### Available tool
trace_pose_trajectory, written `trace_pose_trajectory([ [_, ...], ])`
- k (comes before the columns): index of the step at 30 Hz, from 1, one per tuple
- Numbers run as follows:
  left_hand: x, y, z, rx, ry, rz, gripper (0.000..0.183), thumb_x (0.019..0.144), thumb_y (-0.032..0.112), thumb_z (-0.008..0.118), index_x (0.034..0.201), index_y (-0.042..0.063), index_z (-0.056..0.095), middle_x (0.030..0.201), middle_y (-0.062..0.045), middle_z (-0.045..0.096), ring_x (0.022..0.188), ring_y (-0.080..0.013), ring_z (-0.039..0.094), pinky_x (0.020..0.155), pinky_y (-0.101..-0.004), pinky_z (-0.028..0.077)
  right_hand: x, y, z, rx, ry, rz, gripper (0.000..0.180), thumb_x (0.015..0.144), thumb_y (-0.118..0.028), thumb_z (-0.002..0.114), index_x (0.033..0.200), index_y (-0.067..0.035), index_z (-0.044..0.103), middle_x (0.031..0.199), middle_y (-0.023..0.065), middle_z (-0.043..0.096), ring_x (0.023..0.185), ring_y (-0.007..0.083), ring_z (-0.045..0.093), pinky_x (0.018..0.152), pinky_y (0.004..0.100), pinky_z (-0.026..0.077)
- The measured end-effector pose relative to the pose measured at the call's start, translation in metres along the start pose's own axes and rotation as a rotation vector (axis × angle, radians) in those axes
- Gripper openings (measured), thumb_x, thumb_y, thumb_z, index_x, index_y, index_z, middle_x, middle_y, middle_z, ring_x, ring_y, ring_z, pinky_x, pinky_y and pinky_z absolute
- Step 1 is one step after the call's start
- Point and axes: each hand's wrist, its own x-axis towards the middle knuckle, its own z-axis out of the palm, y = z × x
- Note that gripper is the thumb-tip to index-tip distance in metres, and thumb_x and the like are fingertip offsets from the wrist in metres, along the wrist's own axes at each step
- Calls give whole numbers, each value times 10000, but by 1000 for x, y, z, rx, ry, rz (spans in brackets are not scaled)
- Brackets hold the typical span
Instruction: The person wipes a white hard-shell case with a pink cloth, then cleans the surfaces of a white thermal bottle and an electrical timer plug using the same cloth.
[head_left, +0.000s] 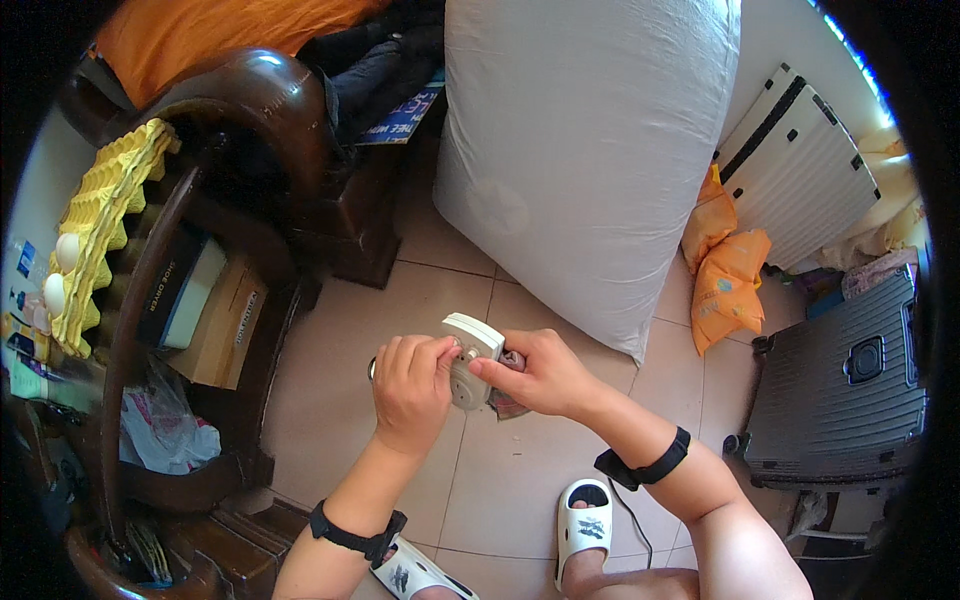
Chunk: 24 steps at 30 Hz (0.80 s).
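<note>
Both my hands hold a small off-white plastic device with a rounded body and small knobs (466, 390) above the tiled floor, near the middle of the view. My left hand (411, 386) grips its left side, the thumb at a knob; part of a dark ring shows behind these fingers. My right hand (544, 371) holds the right side, with the thumb on the front. A brownish-pink cloth or soft item (511, 405) is bunched between the right palm and the device; what it is cannot be told. Each forearm wears a black strap.
A large white stuffed fabric bag (577, 150) stands ahead. At left, a dark wooden rack (154, 262) bears yellow egg trays (105, 217) with white eggs. Orange packages (727, 285), a white ribbed case (799, 169) and a grey suitcase (832, 397) are at right. A cable lies beside my right slipper (585, 517).
</note>
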Motion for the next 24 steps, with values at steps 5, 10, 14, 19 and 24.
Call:
trace_pose_trajectory([
  [5, 0, 7, 1, 93, -25, -76, 112, 888, 166, 732, 920, 99, 648, 856, -48, 628, 790, -263, 596, 684, -390, 423, 2, 8, 3, -214, 131, -172, 438, 911, -419, 727, 731, -38, 606, 606, 86, 670, 512, 240, 668, 528, 360, 519],
  [10, 0, 11, -2, -21, -120, -226, 163, 922, 184, 694, 844, 80, 596, 843, -72, 573, 809, -280, 581, 708, -426, 428, 0, 16, 5, -397, 242, -369, 400, 890, -413, 741, 741, -66, 610, 586, 80, 623, 521, 301, 631, 511, 407, 486],
  [14, -1, 9, 0, 3, -141, -186, 175, 931, 192, 681, 849, 68, 588, 845, -87, 550, 812, -295, 563, 721, -438, 430, 1, 15, 5, -357, 240, -407, 388, 883, -405, 751, 744, -69, 614, 590, 84, 615, 532, 310, 627, 505, 410, 482],
  [19, -2, 12, 4, 119, -1, -55, 153, 913, 182, 700, 908, 77, 589, 888, -90, 538, 818, -303, 542, 715, -429, 427, 1, 12, -1, -352, 204, -439, 304, 886, -302, 781, 835, -30, 657, 607, 107, 596, 505, 259, 598, 497, 353, 456],
  [24, 3, 13, 0, 139, 33, -17, 146, 901, 169, 709, 931, 86, 594, 912, -80, 542, 817, -289, 534, 713, -422, 424, 2, 13, 1, -220, 135, -392, 275, 924, -262, 761, 872, -13, 657, 616, 57, 633, 521, 155, 652, 511, 293, 502],
])
